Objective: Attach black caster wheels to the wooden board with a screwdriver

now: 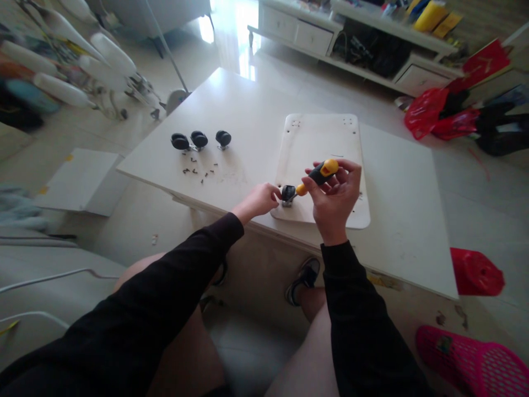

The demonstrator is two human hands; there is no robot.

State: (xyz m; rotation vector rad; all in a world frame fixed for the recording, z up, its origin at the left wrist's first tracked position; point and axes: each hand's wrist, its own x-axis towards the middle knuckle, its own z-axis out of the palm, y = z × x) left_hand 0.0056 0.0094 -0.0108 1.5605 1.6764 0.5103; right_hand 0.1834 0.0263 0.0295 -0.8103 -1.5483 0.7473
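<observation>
My right hand (336,193) is closed around the black-and-yellow handle of a screwdriver (321,173). The tool slants down to the left, its shaft meeting the metal mount of a black caster wheel (288,192). That caster stands on the near left corner of a white board (320,144) with rounded corners and small holes. At the caster's left side, my left hand (263,199) has its fingers bent in and pinched against it. Whether a screw sits under the screwdriver's tip is too small to see.
The board lies on a white table (397,187). To the left stand three more caster wheels (199,139) with several loose screws (195,171) scattered before them. Red plastic (475,271) shows beyond the table's right end, and a pink basket-like object (475,358) lies lower right.
</observation>
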